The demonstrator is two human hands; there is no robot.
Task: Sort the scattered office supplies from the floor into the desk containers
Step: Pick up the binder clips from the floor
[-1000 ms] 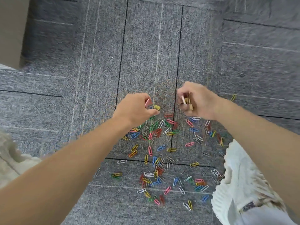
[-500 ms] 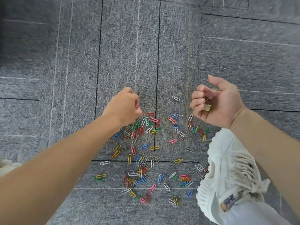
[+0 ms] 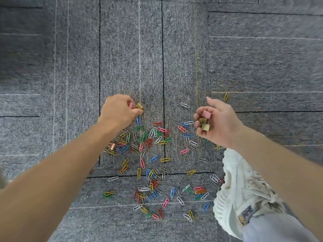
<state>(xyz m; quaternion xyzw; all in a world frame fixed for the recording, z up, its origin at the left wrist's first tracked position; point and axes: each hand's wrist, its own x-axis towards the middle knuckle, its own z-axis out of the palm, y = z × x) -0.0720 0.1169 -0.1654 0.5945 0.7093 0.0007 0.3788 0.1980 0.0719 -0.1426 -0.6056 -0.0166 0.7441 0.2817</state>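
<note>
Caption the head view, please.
Gold binder clip pinched by left hand, more held in right hand, paper clips strewn on carpet.

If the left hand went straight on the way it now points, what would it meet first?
Nothing but bare carpet, it seems: the left hand, pinching a gold binder clip, points away from the scattered paper clips. How high it is cannot be told.

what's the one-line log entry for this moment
left hand: pinches gold binder clip | right hand: holds binder clips | paper clips: on carpet
</note>
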